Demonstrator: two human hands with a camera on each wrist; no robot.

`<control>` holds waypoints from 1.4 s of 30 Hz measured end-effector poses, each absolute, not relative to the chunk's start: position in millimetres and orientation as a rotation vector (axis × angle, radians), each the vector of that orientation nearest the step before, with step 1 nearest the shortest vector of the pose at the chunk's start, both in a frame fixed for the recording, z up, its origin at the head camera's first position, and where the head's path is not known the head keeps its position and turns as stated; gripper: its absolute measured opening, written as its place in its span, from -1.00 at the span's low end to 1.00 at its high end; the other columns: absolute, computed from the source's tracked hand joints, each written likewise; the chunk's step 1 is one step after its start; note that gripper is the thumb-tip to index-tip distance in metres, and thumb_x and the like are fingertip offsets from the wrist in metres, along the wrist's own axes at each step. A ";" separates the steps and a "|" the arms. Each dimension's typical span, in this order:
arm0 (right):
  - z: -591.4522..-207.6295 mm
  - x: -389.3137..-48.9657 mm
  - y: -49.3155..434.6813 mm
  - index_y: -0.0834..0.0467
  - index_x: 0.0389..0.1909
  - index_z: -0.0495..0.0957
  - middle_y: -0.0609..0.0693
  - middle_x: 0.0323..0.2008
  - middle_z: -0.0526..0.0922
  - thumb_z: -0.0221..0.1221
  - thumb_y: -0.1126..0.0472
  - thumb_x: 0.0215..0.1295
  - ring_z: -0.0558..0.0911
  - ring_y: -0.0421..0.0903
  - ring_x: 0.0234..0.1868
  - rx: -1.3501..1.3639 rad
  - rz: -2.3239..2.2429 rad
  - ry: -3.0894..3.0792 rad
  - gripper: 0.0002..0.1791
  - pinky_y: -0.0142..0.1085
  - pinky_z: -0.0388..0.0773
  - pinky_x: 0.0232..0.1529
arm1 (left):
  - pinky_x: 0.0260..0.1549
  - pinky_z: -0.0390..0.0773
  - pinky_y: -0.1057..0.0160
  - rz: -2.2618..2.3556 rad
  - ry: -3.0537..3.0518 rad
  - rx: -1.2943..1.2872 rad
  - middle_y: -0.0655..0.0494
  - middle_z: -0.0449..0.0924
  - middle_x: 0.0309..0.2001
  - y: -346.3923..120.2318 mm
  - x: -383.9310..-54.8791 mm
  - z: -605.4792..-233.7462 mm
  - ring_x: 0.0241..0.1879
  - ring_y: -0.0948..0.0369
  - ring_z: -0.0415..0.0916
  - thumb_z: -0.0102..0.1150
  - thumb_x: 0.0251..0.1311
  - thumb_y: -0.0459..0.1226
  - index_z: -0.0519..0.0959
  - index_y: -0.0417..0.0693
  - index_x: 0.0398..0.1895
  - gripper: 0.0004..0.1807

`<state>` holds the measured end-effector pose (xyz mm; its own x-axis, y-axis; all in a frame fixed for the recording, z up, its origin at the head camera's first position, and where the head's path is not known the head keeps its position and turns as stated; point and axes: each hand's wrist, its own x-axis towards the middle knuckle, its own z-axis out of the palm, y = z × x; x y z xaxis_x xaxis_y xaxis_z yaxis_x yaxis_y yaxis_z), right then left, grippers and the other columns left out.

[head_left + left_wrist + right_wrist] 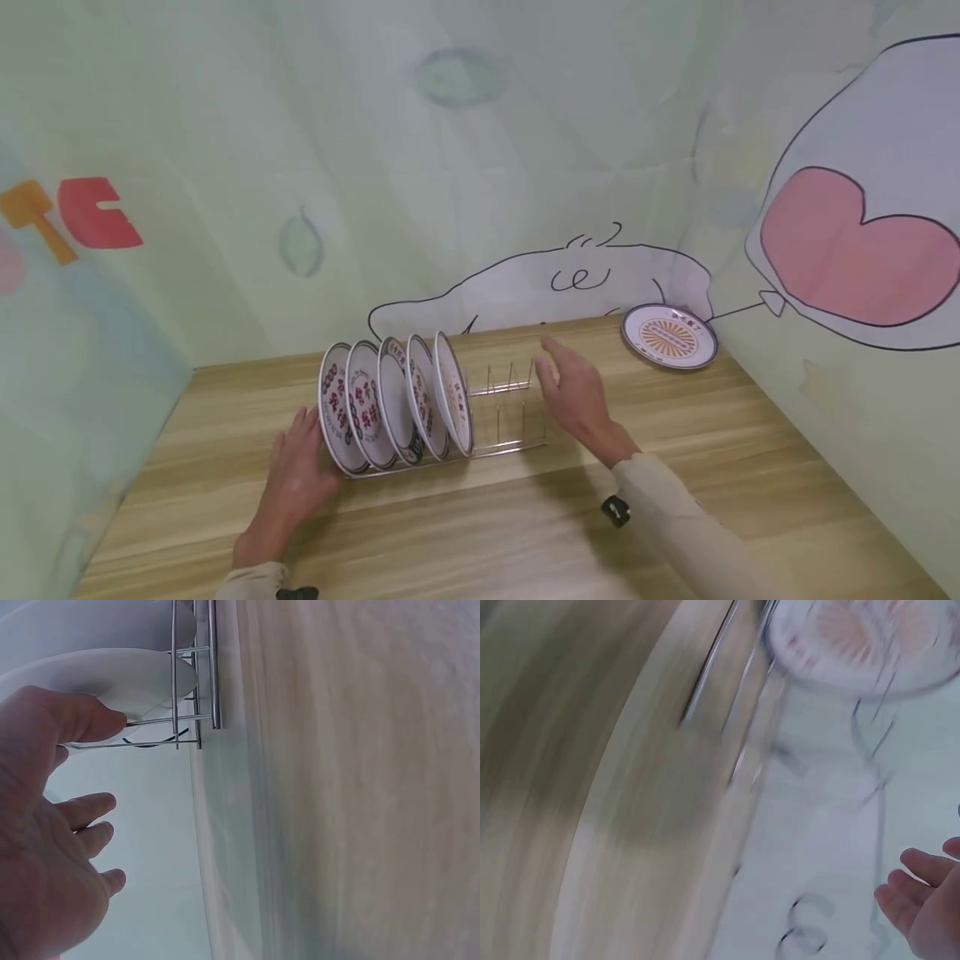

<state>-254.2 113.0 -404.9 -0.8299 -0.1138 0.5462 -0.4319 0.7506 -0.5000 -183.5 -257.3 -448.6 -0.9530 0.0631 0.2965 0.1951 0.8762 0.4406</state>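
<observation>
A wire dish rack point(510, 447) stands on the table with several patterned plates point(365, 404) upright in its left part. At its left end is my left hand point(300, 467); in the left wrist view the thumb point(97, 720) and index finger grip the end wire beside the outermost plate point(142, 671), while the other fingers stay loose. My right hand point(576, 396) is held just past the rack's right end, fingers extended and holding nothing. In the right wrist view its fingers point(907, 889) are spread beside the bare wires point(712, 664).
Another plate point(670, 337), white with an orange sunburst, lies at the table's back right, by the wall. Wood-grain tabletop point(450, 533) spreads in front of the rack. Printed sheets point(450, 192) close off the back and both sides.
</observation>
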 end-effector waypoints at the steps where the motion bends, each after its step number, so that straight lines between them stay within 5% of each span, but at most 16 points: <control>1: -407.7 -262.4 123.9 0.20 0.18 0.39 0.19 0.12 0.52 -0.09 0.04 0.37 0.49 0.14 0.16 0.358 0.838 -2.507 -0.54 0.01 0.42 0.18 | 0.21 -0.12 -0.40 -0.699 -2.774 -0.191 -0.34 0.12 0.32 -257.3 -183.4 -448.6 0.34 -0.29 -0.05 0.22 -0.32 -0.42 0.16 -0.29 0.32 -0.07; 8: -436.3 -308.7 203.5 0.24 0.31 0.18 0.34 0.25 0.30 -0.14 0.05 0.38 0.18 0.32 0.32 0.118 0.482 -2.797 -0.44 0.21 0.17 0.26 | 0.20 -0.09 -0.40 -0.681 -2.743 -0.204 -0.34 0.16 0.31 -253.5 -186.6 -450.3 0.33 -0.29 -0.01 0.23 -0.20 -0.36 0.18 -0.27 0.31 -0.14; 15: -442.1 -319.4 255.8 0.21 0.36 0.05 0.46 0.29 0.10 -0.19 0.04 0.38 0.01 0.41 0.34 -0.001 0.302 -3.015 -0.40 0.38 -0.06 0.25 | 0.23 -0.12 -0.38 -0.701 -2.756 -0.199 -0.33 0.12 0.33 -251.6 -188.9 -448.3 0.35 -0.27 -0.05 0.22 -0.23 -0.39 0.13 -0.29 0.34 -0.09; 32: -465.4 -323.1 278.5 0.25 0.27 0.22 0.50 0.22 0.19 -0.19 0.01 0.39 0.07 0.43 0.29 -0.074 0.189 -3.072 -0.46 0.45 0.00 0.15 | 0.21 -0.13 -0.40 -0.664 -2.812 -0.155 -0.32 0.10 0.34 -258.1 -177.5 -457.5 0.34 -0.29 -0.06 0.25 -0.09 -0.29 0.11 -0.26 0.35 -0.13; 42: -466.3 -333.2 286.5 0.25 0.24 0.23 0.49 0.17 0.25 -0.20 0.05 0.41 0.18 0.43 0.23 -0.039 0.144 -3.058 -0.50 0.43 0.14 0.10 | 0.21 -0.09 -0.39 -0.674 -2.763 -0.162 -0.35 0.12 0.32 -256.4 -179.4 -456.8 0.32 -0.29 -0.02 0.26 -0.21 -0.36 0.13 -0.29 0.33 -0.09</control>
